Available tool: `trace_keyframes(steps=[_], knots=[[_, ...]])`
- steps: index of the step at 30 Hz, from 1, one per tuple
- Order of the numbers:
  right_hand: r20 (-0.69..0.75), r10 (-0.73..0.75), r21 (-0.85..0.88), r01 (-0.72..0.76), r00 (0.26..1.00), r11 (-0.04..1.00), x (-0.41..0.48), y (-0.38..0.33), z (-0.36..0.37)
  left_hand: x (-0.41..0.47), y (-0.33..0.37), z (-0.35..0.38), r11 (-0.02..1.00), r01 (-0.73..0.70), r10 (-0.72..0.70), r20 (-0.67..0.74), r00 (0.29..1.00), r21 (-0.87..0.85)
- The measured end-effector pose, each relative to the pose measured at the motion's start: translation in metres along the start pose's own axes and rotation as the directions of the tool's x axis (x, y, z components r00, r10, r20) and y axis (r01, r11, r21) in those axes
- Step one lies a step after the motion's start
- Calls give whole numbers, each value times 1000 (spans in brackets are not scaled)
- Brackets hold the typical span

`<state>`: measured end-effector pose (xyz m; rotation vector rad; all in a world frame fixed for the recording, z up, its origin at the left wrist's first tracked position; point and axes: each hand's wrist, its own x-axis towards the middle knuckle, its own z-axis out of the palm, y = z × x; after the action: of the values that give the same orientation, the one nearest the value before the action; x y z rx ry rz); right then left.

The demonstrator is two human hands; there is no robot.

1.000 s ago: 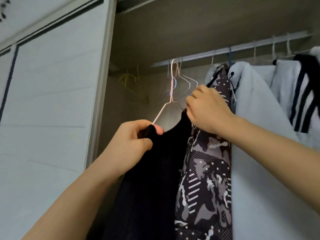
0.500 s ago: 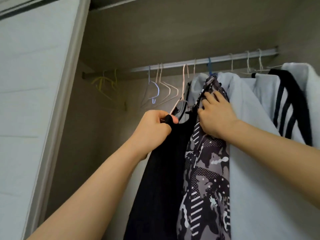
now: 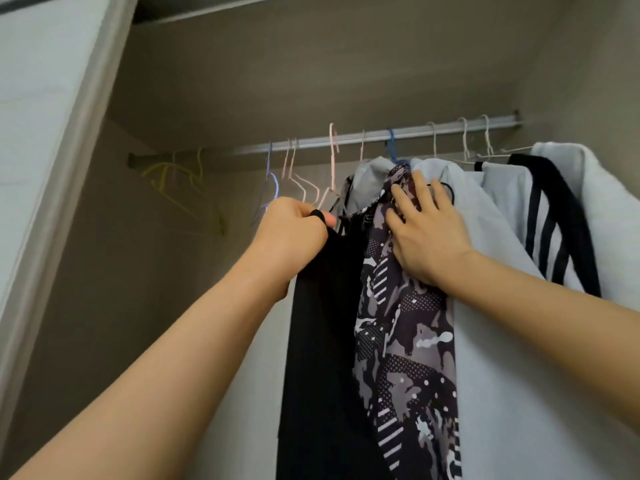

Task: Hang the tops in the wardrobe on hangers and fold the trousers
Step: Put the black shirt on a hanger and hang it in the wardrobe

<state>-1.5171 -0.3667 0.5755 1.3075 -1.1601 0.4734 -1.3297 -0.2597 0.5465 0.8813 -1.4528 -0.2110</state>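
Head view: left hand grips black top; right hand, fingers flat, presses patterned top toward 3 o'clock. Seat hanger hook squarely over rail.

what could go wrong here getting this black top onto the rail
1. The left hand grips the black top only at its shoulder strap; the strap could slide off the pink hanger.
2. I cannot tell whether the hanger's hook is seated on the rail; letting go now may drop it.
3. The right hand presses flat on the patterned top, holding a gap; released, it could swing back.
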Motion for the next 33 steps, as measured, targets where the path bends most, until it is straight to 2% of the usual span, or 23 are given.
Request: trace_keyframes(steps=[9,21,27,30,33], knots=[[-8,26,27,-26,1000,999,5,-4,13,-14,0,-7,996,22,-14,-90,996,83],[-7,78,10,-78,997,997,9,-9,25,-41,4,-14,978,64,-46,-93,995,200],[43,59,-101,-55,997,993,20,-18,22,-52,5,-18,967,119,-107,-64,992,226],[96,92,-186,-73,991,980,26,-21,18,-50,5,-15,961,108,-95,-62,994,256],[93,83,-191,-64,992,980,26,-22,16,-35,2,-4,956,70,-46,-89,995,285]])
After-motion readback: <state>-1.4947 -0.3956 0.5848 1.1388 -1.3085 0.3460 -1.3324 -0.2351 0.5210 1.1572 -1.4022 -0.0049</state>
